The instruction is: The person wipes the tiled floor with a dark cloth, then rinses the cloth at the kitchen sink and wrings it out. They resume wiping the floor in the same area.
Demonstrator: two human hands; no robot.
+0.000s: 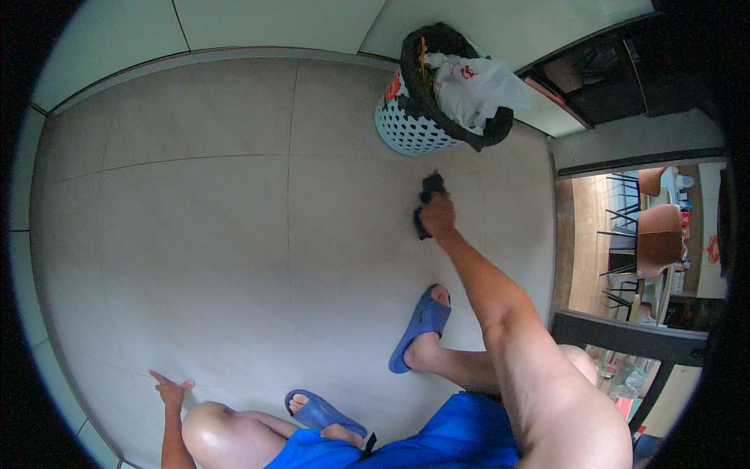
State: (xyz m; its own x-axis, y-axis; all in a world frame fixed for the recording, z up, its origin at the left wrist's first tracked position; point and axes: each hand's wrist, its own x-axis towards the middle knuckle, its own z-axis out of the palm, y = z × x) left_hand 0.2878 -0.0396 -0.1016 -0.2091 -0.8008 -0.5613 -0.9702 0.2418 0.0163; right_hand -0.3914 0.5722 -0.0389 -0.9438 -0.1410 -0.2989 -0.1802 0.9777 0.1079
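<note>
My right hand (438, 215) is closed on a dark cloth (432, 186), held at the grey tiled floor (234, 223) a little below a pale perforated plastic basket. My left hand (170, 390) is at the lower left beside my bent knee, with its fingers apart and nothing in it. The light-coloured basket (410, 130) has a black liner bag (492, 136) folded over its rim, and a white plastic bag (469, 88) lies on top of its contents.
Blue slippers (425, 322) are on my feet. Pale cabinet fronts (263, 23) border the floor at the top. At the right, a dark-framed doorway (621, 328) shows a room with brown chairs (660, 234) and a wooden floor (589, 234).
</note>
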